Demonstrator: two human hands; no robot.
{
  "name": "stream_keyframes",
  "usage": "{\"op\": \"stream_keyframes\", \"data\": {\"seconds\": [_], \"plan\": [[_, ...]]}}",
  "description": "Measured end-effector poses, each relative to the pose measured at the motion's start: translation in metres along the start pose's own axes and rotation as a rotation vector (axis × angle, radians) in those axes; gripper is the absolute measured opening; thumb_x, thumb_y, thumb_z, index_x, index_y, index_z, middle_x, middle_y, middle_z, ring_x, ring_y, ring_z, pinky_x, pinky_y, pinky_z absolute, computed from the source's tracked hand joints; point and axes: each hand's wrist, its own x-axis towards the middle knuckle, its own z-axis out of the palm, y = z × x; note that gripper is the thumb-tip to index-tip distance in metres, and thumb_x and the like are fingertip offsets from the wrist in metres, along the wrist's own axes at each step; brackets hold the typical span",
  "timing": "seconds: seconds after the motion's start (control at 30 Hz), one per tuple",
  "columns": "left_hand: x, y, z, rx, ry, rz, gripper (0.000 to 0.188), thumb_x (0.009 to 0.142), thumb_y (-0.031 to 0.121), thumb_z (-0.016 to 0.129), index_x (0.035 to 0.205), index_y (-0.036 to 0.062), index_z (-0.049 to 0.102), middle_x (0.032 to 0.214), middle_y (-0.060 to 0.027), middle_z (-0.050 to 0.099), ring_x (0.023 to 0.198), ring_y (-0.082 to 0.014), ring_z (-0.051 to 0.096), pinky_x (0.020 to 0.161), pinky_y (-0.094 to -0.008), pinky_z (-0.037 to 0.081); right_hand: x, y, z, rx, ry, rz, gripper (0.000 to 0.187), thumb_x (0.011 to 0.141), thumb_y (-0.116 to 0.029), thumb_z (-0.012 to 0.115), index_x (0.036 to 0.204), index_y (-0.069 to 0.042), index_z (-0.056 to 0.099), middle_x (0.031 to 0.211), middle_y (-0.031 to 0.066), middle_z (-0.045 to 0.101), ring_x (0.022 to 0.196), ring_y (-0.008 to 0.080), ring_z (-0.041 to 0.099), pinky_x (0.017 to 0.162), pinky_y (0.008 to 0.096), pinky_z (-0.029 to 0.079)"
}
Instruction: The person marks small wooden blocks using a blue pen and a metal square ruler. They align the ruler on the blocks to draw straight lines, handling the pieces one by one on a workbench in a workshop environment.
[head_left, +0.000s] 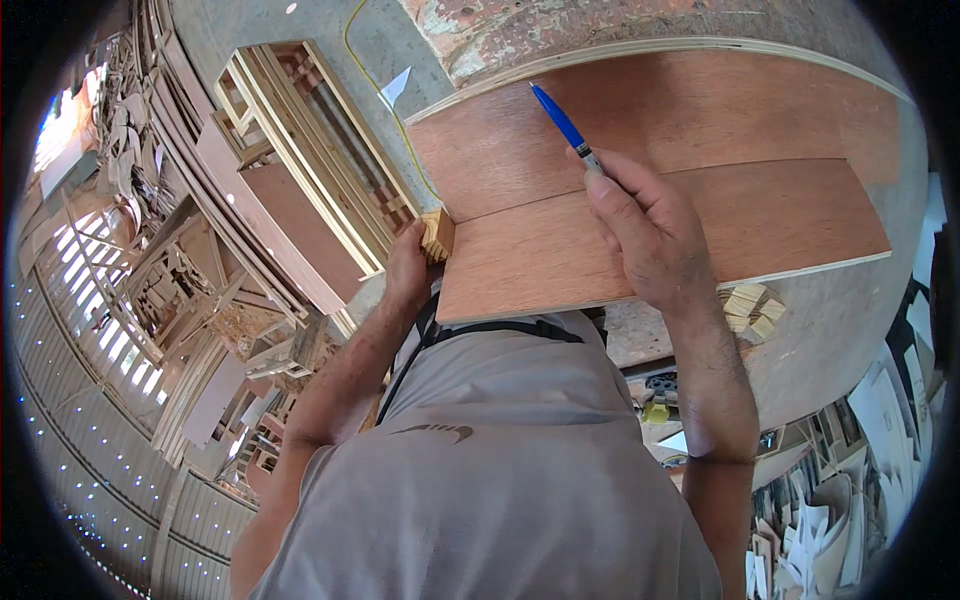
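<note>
My right hand (650, 225) is closed around a blue pen (558, 115), its tip pointing up and to the left above the boards. Below it lies a reddish-brown plywood panel (540, 255), its near edge close to my waist. A second plywood panel (720, 110) extends behind it, with a straight seam between the two. At the left end of the near panel, my left hand (408, 262) grips a small wood block (436, 236), which sits against the panel's edge. The fingers on the block's far side are partly hidden.
Long wooden frames (310, 150) stand to the left, with a yellow cord (352, 50) running beside them. Several small wood blocks (752, 310) are piled at the right, beyond my forearm. Timber offcuts (130, 290) crowd the far left, and sheet scraps (820, 530) lean at the lower right.
</note>
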Motion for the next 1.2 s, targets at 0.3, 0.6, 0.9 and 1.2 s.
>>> {"op": "stream_keyframes", "data": {"seconds": [0.3,0.6,0.9,1.2], "plan": [[-0.007,0.002,0.006,-0.033,0.080,-0.015,0.038,0.097,0.032,0.038,0.123,0.0058,0.050,0.102,-0.0082,0.060,0.090,-0.0178,0.061,0.078,-0.0379,0.053,-0.006,0.004,0.000,-0.013,-0.027,0.079,0.034,0.097,-0.028,0.053,0.111,0.003,0.060,0.070,0.0062,0.054,0.068,0.0113,0.049,0.062,0.0294,0.041],[0.005,0.000,-0.004,0.045,0.042,-0.012,0.037,0.098,0.033,0.039,0.121,0.0074,0.052,0.099,-0.0056,0.061,0.087,-0.0158,0.061,0.076,-0.0365,0.052,-0.009,0.004,-0.002,-0.018,-0.008,0.105,0.034,0.096,-0.026,0.053,0.110,0.003,0.060,0.070,0.0060,0.054,0.068,0.0120,0.050,0.062,0.0297,0.042],[0.003,0.002,0.001,0.031,0.032,-0.004,0.035,0.098,0.035,0.039,0.113,0.0086,0.056,0.095,-0.0031,0.062,0.079,-0.0134,0.059,0.065,-0.0331,0.050,-0.008,0.004,-0.002,-0.028,-0.020,0.094,0.034,0.096,-0.027,0.053,0.110,0.004,0.061,0.069,0.0055,0.054,0.066,0.0114,0.050,0.060,0.0295,0.041],[0.005,0.003,-0.008,0.074,-0.023,-0.017,0.036,0.097,0.033,0.040,0.116,0.0060,0.055,0.098,-0.0043,0.062,0.085,-0.0145,0.061,0.070,-0.0335,0.053,-0.009,0.004,0.003,-0.036,-0.023,0.050,0.035,0.097,-0.029,0.052,0.108,0.003,0.061,0.066,0.0050,0.052,0.064,0.0106,0.048,0.059,0.0293,0.040]]}}
